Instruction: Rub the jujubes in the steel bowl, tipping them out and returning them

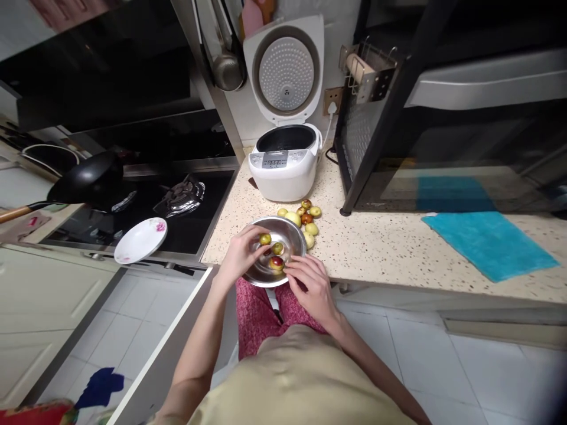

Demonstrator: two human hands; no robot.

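Note:
A steel bowl [290,227] sits at the front edge of the speckled counter [381,248] with three small fruits in it. My left hand [241,254] reaches into the bowl from the left, its fingers pinched on a yellow-green fruit [265,239]. My right hand [310,286] grips the bowl's near rim, fingertips beside a red-and-yellow fruit [277,263]. A third fruit [277,248] lies between them. Several more green and reddish fruits [305,219] lie loose on the counter just behind the bowl.
A white rice cooker [286,162] with its lid up stands behind the fruits. A black oven [443,118] is at the right, a blue cloth [489,245] in front of it. At the left are a hob with a black wok [88,180] and a white plate [140,239].

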